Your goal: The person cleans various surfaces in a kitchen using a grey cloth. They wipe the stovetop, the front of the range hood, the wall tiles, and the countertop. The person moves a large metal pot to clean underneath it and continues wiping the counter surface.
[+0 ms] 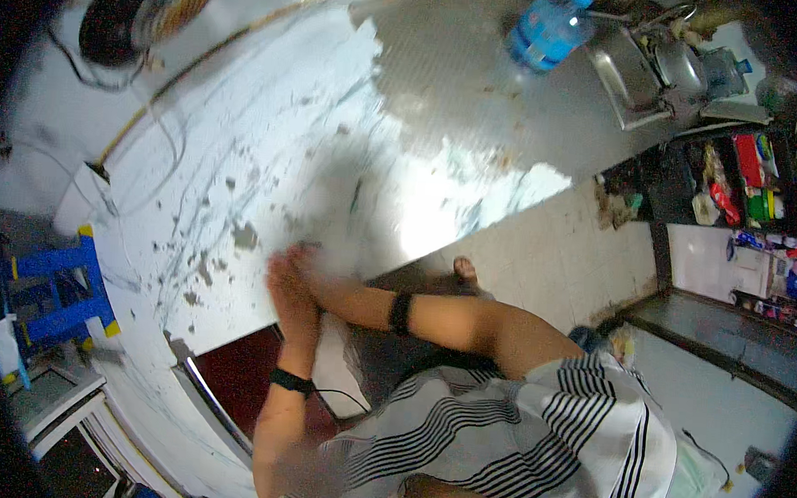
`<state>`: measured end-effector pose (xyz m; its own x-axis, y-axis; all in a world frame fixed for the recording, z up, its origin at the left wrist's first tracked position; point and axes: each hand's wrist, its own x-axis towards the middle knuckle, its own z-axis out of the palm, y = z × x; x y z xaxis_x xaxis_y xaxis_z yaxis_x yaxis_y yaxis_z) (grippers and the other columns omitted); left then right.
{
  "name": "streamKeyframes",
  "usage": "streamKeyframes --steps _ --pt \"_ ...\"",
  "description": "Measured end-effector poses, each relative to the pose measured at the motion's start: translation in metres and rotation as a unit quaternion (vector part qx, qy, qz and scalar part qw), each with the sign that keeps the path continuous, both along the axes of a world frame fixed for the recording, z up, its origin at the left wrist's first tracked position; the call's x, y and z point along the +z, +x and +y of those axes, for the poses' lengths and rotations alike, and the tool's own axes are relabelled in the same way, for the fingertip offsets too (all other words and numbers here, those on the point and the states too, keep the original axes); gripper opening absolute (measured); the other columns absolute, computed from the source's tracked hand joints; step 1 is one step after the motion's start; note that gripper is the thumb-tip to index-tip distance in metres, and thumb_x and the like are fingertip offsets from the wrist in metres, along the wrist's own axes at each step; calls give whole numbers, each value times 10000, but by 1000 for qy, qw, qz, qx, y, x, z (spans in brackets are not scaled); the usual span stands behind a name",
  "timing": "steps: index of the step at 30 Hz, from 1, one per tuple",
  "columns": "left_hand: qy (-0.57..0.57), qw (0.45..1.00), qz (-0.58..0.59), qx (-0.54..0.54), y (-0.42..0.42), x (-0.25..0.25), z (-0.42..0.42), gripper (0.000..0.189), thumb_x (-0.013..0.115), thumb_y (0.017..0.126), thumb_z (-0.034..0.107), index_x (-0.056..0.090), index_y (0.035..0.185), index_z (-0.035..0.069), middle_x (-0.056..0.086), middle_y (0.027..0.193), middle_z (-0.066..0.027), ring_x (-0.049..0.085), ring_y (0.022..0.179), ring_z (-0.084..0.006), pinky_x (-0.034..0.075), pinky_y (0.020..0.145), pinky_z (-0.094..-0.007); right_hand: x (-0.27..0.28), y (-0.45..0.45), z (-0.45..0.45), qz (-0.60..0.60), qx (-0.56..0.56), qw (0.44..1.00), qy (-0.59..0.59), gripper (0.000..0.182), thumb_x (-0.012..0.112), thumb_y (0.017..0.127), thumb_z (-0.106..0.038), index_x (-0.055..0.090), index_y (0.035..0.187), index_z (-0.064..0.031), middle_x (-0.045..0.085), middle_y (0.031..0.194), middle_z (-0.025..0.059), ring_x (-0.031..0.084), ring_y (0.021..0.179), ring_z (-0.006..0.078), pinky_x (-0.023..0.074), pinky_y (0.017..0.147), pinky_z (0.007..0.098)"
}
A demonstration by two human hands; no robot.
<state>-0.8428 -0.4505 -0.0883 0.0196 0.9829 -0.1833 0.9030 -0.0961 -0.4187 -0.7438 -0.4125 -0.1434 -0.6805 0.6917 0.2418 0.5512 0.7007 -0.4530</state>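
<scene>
My left hand [293,291] and my right hand [326,279] meet, or nearly meet, above the front edge of a worn, marble-patterned countertop [193,164]. Both are blurred, and I cannot tell whether anything small is between them. A black band circles each wrist, and a thin black cord trails from the one on the left. The counter's marble-look covering has a ragged edge against a bare metal-looking surface [447,96]. Dark flecks and patches mark the covering near my fingers.
A large blue water bottle [548,30] stands at the counter's far side, near a metal sink [627,78]. A fan [147,12] is at the upper left, a blue plastic rack [65,285] at the left. Shelves with packets [755,159] are at the right, and a foot shows on the tiled floor [560,251].
</scene>
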Motion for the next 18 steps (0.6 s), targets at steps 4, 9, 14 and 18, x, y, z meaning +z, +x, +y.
streamKeyframes --steps 4,9,14,18 --pt "-93 968 -232 -7 147 33 53 523 280 962 220 136 1416 4 140 1471 -180 86 1369 -333 19 1120 -414 74 165 60 23 21 994 -100 451 343 883 -124 352 1305 33 377 1334 207 329 1257 348 201 1092 434" --pt "38 952 -273 -135 297 -27 110 660 423 873 246 149 1391 -58 164 1452 -222 116 1361 -370 86 1099 -497 62 331 105 -144 -14 989 -15 608 460 843 -169 250 1382 19 242 1440 187 189 1346 340 127 1111 447" --pt "58 894 -421 -138 403 -44 151 643 444 860 249 212 1379 -52 224 1438 -204 161 1359 -334 88 1113 -442 80 428 123 -326 -31 931 162 643 512 814 -185 267 1369 29 254 1433 187 198 1350 316 137 1108 448" --pt "100 954 -219 -180 458 11 155 591 408 861 189 241 1370 -60 259 1434 -192 195 1356 -313 120 1119 -419 96 484 124 -337 -71 920 185 517 474 807 -130 405 1298 18 374 1367 159 287 1315 290 224 1084 439"
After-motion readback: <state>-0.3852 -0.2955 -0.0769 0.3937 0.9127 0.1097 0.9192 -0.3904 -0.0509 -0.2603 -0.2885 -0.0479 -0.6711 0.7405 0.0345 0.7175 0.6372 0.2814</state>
